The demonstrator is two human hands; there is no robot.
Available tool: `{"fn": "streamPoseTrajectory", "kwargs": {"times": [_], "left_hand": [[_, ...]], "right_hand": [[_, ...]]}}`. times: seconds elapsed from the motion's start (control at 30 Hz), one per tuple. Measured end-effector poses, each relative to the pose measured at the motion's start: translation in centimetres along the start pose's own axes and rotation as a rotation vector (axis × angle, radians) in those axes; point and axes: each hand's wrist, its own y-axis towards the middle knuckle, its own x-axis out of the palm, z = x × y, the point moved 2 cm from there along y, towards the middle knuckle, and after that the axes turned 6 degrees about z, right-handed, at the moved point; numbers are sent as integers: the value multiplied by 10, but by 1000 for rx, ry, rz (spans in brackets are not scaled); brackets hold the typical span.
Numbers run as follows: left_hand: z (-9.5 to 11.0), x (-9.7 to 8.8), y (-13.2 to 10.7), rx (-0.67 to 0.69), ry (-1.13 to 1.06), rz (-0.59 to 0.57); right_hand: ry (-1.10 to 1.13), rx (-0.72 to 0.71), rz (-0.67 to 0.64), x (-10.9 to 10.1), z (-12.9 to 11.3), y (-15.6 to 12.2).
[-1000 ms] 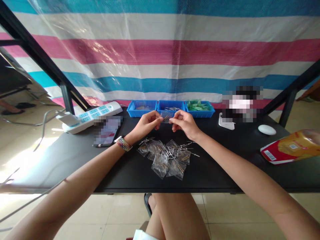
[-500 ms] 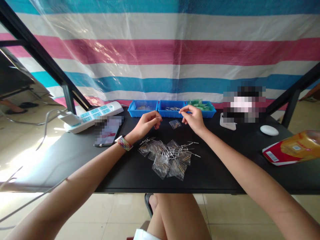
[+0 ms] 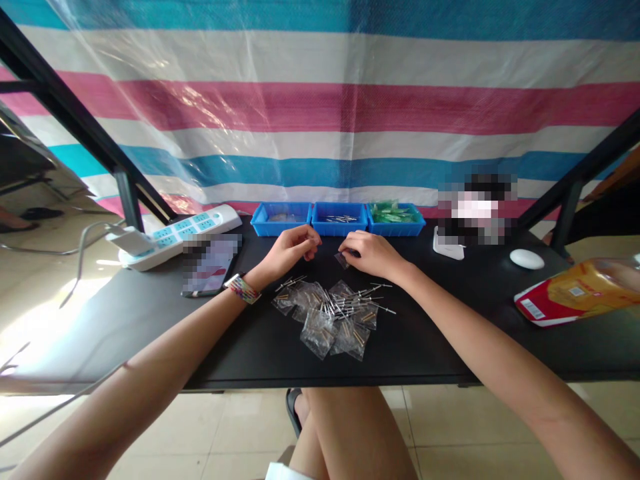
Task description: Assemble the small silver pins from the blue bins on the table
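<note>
My right hand [image 3: 371, 253] is over a small clear plastic bag [image 3: 342, 261], its fingertips closed on the bag's upper edge. Left of it, my left hand [image 3: 293, 252] hovers just above the tabletop with fingers curled together; whatever they hold, if anything, is hidden. Between my forearms lies a pile of clear plastic bags [image 3: 318, 333] with brass-coloured pins inside. Silvery blind rivets [image 3: 345, 307] are scattered across that pile. Behind my hands stand three blue trays in a row: the left tray [image 3: 256, 220] has clear bags, the middle tray [image 3: 316, 223] rivets, the right tray [image 3: 420, 223] green packets.
A white power strip [image 3: 190, 230] and a phone [image 3: 215, 263] are on the left of the black table [image 3: 225, 360]. To the right lie a small white box [image 3: 449, 251], a white oval object [image 3: 527, 259] and a bottle with a red and yellow label [image 3: 575, 293]. Striped sheeting hangs behind.
My right hand has come down and leftward from in front of the trays onto the small bag, closing its fingers on it. My left hand stays nearly where it was.
</note>
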Motion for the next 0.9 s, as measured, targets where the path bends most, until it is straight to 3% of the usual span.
{"fn": "streamPoseTrajectory", "kwargs": {"times": [0.17, 0.37, 0.43, 0.53, 0.67, 0.8, 0.9], "left_hand": [[0, 0, 0, 0, 19, -2], [-5, -1, 0, 18, 31, 11], [-5, -1, -1, 48, 75, 17], [1, -1, -5, 171, 243, 22], [12, 4, -11, 408, 448, -2], [17, 6, -12, 531, 531, -16], [17, 5, -12, 567, 595, -40]], "right_hand": [[121, -94, -62, -5, -5, -4], [78, -78, 73, 6, -5, -2], [216, 36, 166, 13, -4, 0], [697, 314, 266, 25, -4, 3], [1222, 566, 214, 34, -12, 5], [1341, 695, 208, 28, -20, 4], [1346, 716, 214, 23, -23, 3]]}}
